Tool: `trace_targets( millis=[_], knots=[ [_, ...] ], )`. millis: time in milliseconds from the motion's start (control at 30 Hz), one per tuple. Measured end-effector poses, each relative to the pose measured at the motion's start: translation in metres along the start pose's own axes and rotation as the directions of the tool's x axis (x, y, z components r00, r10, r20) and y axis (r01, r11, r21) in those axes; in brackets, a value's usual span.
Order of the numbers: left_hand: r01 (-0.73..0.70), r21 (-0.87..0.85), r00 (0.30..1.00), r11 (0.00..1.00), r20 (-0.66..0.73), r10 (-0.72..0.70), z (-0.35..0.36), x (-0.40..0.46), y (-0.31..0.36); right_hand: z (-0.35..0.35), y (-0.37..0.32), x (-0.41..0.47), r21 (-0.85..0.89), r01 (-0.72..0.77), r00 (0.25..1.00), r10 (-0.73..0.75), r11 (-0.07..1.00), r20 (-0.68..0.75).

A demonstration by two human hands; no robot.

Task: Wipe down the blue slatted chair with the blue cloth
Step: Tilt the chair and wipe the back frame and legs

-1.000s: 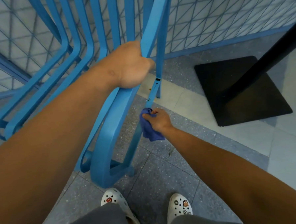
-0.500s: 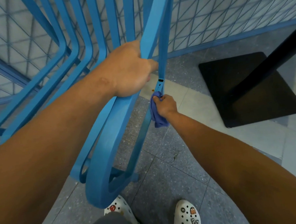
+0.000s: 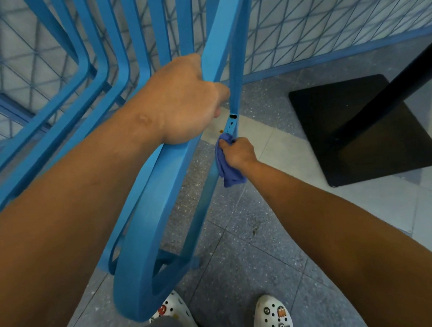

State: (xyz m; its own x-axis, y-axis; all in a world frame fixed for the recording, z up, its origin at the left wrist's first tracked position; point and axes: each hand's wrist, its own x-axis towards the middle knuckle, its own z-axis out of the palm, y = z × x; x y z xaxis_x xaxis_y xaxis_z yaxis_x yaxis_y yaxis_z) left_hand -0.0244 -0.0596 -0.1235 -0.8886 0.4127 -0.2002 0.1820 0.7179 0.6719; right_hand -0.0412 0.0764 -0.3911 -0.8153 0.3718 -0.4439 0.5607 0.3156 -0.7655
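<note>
My left hand [image 3: 186, 100] grips the blue slatted metal chair [image 3: 147, 217]; my right hand [image 3: 238, 153] pinches the crumpled blue cloth [image 3: 226, 167] round its leg, mid-wipe. Next, the upper leg probably.

We note the blue slatted metal chair [image 3: 147, 217] from 9 to 12 o'clock; our left hand [image 3: 184, 100] on its frame, centre. Right hand [image 3: 238, 153] with crumpled blue cloth [image 3: 226, 167] on a chair bar just below. Black square table base [image 3: 358, 131] at 3; white perforated clogs [image 3: 271, 315] at 6.
</note>
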Motion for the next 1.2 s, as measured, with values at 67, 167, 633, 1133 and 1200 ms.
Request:
trace_targets(
  millis=[67, 167, 633, 1133, 1200],
  knots=[
    [0.000, -0.003, 1.000, 1.000, -0.006, 0.000, 0.001, 0.001, -0.002, -0.005, -0.005, 0.014, -0.022, -0.021, 0.999, 0.020, 1.000, -0.035],
    [0.002, -0.027, 1.000, 1.000, 0.003, -0.002, 0.001, 0.004, -0.005, -0.013, -0.012, 0.034, -0.035, -0.043, 0.997, 0.041, 0.998, -0.065],
    [-0.108, 0.263, 0.994, 0.959, 0.013, 0.109, -0.010, 0.028, 0.013, -0.005, 0.006, -0.002, -0.094, 0.067, 0.998, -0.066, 0.993, 0.012],
    [-0.084, 0.230, 0.958, 0.970, -0.249, 0.142, -0.002, 0.056, 0.017, -0.127, -0.074, -0.033, 0.039, 0.497, 0.861, -0.486, 0.867, -0.149],
    [-0.086, 0.207, 0.959, 0.975, -0.247, 0.137, -0.002, 0.056, 0.018, -0.146, -0.104, -0.028, 0.001, 0.585, 0.791, -0.570, 0.811, -0.224]
  ],
)
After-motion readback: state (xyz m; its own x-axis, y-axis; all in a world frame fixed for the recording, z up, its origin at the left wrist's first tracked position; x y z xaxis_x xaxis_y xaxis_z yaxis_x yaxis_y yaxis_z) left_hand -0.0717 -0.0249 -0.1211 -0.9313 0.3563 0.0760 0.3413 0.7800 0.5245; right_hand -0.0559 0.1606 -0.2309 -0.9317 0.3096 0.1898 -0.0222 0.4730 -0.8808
